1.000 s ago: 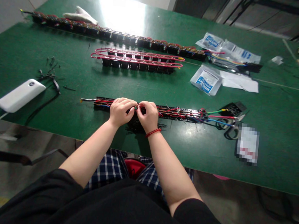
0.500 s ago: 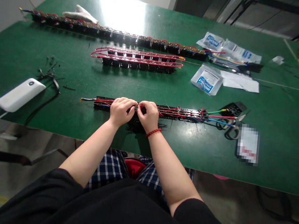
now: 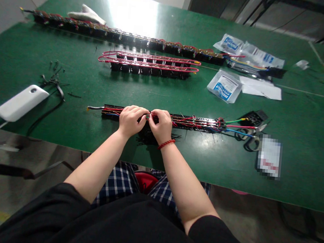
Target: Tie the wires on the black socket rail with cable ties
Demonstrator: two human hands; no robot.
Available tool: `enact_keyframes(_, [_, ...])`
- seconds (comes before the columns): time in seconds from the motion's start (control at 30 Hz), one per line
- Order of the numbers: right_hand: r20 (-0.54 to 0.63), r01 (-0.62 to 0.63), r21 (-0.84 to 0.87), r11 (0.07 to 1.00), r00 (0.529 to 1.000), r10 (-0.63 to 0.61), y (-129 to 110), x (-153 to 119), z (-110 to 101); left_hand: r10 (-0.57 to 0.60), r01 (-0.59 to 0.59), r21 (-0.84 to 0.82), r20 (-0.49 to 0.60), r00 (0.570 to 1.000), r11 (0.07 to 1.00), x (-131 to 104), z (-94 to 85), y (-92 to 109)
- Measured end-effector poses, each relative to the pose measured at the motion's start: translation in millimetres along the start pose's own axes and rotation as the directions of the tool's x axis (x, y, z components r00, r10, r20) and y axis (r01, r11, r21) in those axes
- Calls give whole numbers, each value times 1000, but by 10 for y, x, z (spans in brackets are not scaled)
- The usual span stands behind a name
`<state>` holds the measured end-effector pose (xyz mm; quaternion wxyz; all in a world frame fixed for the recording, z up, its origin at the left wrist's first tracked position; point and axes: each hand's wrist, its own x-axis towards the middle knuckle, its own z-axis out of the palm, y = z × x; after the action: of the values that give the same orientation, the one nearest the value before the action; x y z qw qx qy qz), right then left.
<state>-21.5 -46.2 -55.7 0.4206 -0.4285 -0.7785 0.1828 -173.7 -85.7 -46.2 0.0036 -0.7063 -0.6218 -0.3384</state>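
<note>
A black wired strip [image 3: 196, 123] with red, yellow and blue wires lies lengthwise before me on the green table. My left hand [image 3: 132, 120] rests over its middle, fingers pinched at the wires. Close beside it on the right, my right hand [image 3: 161, 125] is pinched too, a red bead bracelet [image 3: 166, 143] on its wrist. Their fingertips nearly meet; what they grip is too small to make out. Thin black ties [image 3: 149, 136] lie in a pile just below the hands. Green, red and blue leads [image 3: 241, 127] stick out of the strip's right end.
A long wired strip [image 3: 129, 37] and a shorter assembly with red cables [image 3: 151, 65] lie farther back. A white device [image 3: 21, 103] is at left. Plastic bags [image 3: 224, 86], black-handled scissors [image 3: 252, 143] and a blurred packet [image 3: 269, 157] lie at right. A white glove [image 3: 86, 14] lies behind.
</note>
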Motion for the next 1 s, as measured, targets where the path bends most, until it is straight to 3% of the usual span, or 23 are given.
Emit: enact_keyframes(1.0, [-18,-16,97,995,1000,17,-31,-17,-21,8,-6,37,-41,999,999,6,33,-18])
